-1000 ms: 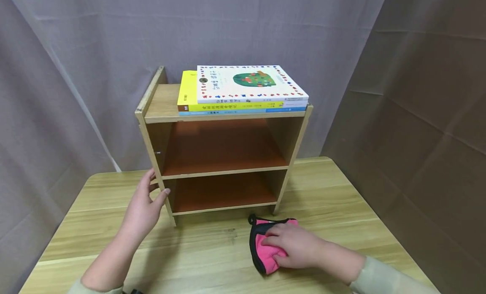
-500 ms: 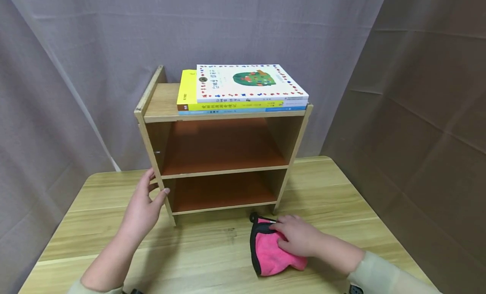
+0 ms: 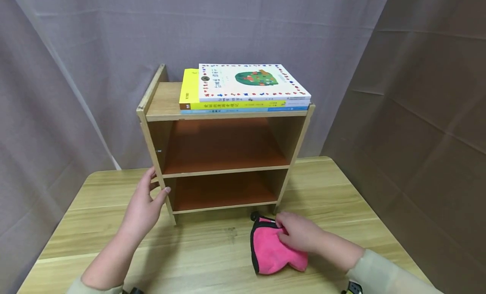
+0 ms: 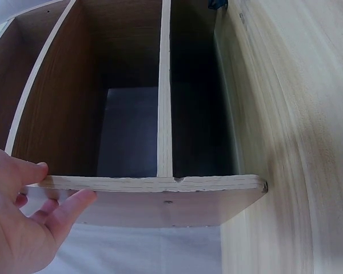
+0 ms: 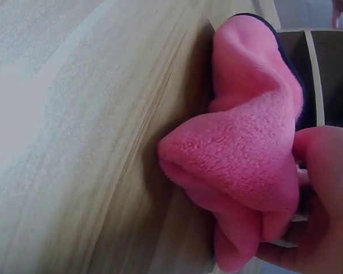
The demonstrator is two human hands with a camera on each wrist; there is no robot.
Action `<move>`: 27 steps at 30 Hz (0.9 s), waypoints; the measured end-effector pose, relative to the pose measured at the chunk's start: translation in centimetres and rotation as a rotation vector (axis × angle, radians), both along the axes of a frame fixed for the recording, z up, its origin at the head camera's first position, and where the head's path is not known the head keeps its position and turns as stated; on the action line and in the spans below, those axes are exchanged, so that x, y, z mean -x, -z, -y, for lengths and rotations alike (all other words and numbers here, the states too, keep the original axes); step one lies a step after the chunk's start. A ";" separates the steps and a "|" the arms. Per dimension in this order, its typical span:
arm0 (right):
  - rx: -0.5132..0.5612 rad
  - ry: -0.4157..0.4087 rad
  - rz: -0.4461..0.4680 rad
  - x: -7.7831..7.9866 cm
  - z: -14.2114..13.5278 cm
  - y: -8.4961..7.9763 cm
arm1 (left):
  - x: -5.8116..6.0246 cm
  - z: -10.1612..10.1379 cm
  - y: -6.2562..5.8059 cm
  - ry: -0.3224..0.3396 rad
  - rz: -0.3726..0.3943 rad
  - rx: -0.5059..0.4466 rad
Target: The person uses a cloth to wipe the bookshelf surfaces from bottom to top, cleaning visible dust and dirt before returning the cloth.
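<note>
A small wooden shelf stands on the table, with two reddish-brown boards below its top. My left hand grips the shelf's left side panel, thumb on the front edge and fingers on the outer face. By the shelf's front right foot, my right hand pinches a pink plush cloth with black edging at its upper part. In the right wrist view the cloth hangs in soft folds from the fingers, close over the table; some fingertips are hidden behind it.
Several books lie stacked on the shelf's top, a white one uppermost over yellow and blue ones. The wooden table extends in front and to both sides. Grey curtains hang behind, with a brownish cloth wall at right.
My right hand has shifted its grip from the middle of the pink cloth to its upper right part, and the cloth has unfolded from a bunch. The left hand keeps its place on the shelf.
</note>
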State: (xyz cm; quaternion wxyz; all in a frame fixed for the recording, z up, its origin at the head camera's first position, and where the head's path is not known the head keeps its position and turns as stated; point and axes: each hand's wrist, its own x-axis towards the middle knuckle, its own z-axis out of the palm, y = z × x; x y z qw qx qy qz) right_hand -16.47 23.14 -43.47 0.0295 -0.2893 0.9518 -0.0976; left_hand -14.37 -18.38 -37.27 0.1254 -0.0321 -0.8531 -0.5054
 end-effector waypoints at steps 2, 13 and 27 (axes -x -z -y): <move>0.048 0.045 -0.008 0.2 0.0 0.1 | 0.0 0.0 0.0 0.001 0.000 -0.001; -0.045 0.141 -0.222 0.0 0.1 0.2 | 0.0 0.0 0.0 0.003 -0.005 -0.010; -0.178 -0.111 -0.059 -5.1 1.7 -0.9 | 0.0 0.0 -0.1 0.002 0.003 -0.009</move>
